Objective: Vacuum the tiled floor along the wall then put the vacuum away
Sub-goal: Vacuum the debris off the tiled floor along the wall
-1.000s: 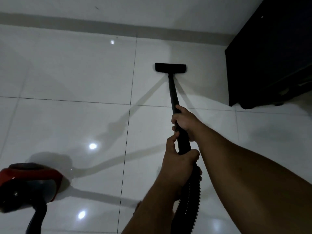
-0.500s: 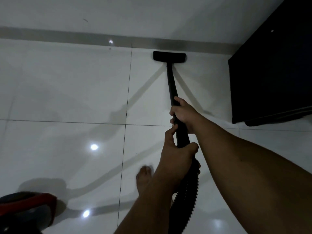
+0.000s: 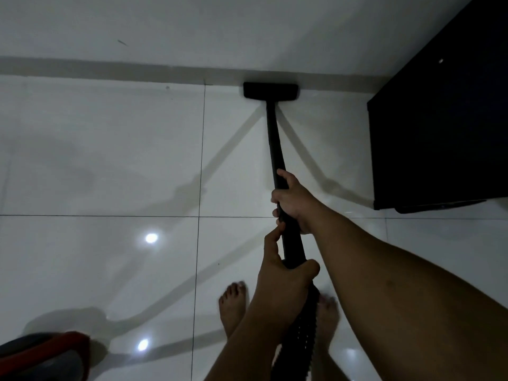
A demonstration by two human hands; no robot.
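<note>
A black vacuum wand [image 3: 272,138] runs from my hands up to its flat floor head [image 3: 270,91], which rests on the glossy white tiled floor [image 3: 110,166] against the grey skirting of the wall [image 3: 115,70]. My right hand [image 3: 294,200] grips the wand higher up. Just below it my left hand [image 3: 283,276] is closed around the wand where the ribbed black hose [image 3: 301,334] begins. The red and grey vacuum body [image 3: 46,356] sits at the bottom left corner, partly cut off by the frame.
A tall black cabinet [image 3: 439,127] stands on the right against the wall, close to the floor head. My two bare feet [image 3: 233,306] stand on the tiles under my arms. Ceiling lights reflect as bright spots on the floor.
The floor head has slid forward from mid-tile to the skirting. I have stepped toward the wall, both feet coming into view, and the vacuum body has dropped toward the bottom left corner.
</note>
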